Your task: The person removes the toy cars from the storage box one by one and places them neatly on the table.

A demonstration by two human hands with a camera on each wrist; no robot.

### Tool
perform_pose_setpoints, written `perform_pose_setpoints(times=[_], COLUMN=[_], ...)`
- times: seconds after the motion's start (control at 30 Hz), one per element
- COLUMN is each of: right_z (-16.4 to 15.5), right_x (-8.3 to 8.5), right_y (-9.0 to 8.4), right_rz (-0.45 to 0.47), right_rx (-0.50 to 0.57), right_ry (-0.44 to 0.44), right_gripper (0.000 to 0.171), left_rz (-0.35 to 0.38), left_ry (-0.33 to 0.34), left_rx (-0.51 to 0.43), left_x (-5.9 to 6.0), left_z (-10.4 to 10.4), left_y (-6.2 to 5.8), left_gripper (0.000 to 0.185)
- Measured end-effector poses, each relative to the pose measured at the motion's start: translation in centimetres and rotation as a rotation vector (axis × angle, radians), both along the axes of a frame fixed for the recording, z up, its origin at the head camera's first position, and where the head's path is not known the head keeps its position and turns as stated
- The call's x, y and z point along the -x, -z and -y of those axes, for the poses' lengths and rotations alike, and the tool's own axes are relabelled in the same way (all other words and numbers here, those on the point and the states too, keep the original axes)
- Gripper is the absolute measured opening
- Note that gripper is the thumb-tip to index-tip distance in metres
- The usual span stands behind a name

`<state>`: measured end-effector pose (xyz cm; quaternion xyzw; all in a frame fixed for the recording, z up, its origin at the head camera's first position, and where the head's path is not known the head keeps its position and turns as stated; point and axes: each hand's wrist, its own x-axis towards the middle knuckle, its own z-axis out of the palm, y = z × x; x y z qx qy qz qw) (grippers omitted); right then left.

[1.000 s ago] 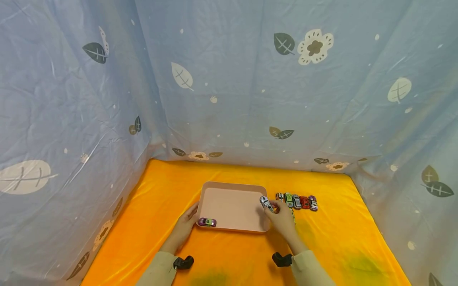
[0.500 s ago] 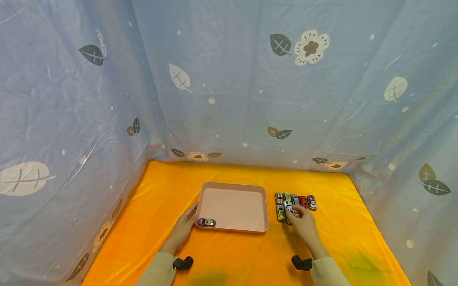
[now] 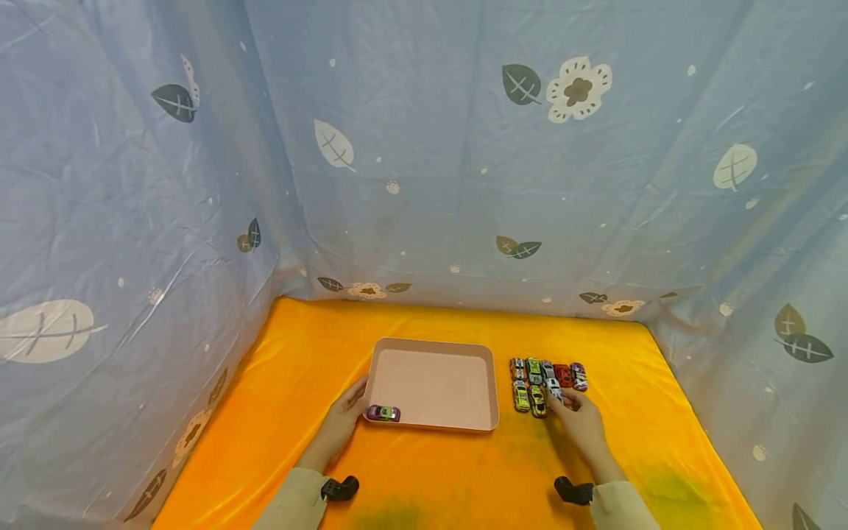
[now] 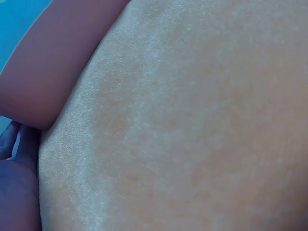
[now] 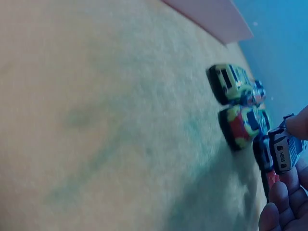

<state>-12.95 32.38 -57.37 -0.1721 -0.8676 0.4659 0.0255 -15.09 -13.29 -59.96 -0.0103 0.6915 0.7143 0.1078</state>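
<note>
My right hand [image 3: 583, 425] pinches a white toy car [image 3: 554, 389] between thumb and fingers, at the right end of a front row of toy cars. In the right wrist view this white car [image 5: 285, 148] is tilted, its lettered end toward the camera. Left of it sit a yellow toy car [image 3: 521, 397] and a yellow-black toy car [image 3: 538, 401]. My left hand [image 3: 341, 423] touches the outer left side of a pink tray [image 3: 437, 425], fingers extended along it. A purple-green toy car [image 3: 383, 414] lies in the tray's near left corner.
Behind the front row stands a back row: an orange-white car [image 3: 517, 368], a green car [image 3: 534, 370], a silver car [image 3: 547, 369], a red car [image 3: 564, 375] and a purple-white car [image 3: 579, 377]. An orange cloth [image 3: 424, 478] lies under everything. Patterned curtains [image 3: 430, 221] enclose it.
My right hand has carried the white car rightward from over the tray, past the yellow cars, to the right end of the front row. My left hand has stayed at the tray's side.
</note>
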Motion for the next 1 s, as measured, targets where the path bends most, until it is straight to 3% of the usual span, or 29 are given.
perform_pose_setpoints(times=[0.23, 1.0], right_z=[-1.10, -0.64], right_x=[-0.17, -0.37], right_y=[0.65, 0.60], right_rz=[0.051, 0.095], right_rx=[0.001, -0.092], right_ry=[-0.001, -0.048], right_gripper=[0.060, 0.051], left_rz=[0.007, -0.002], left_ry=[0.009, 0.003], left_rx=[-0.011, -0.014], left_x=[0.10, -0.02], left_z=[-0.07, -0.04], left_y=[0.11, 0.13], left_gripper=[0.050, 0.050])
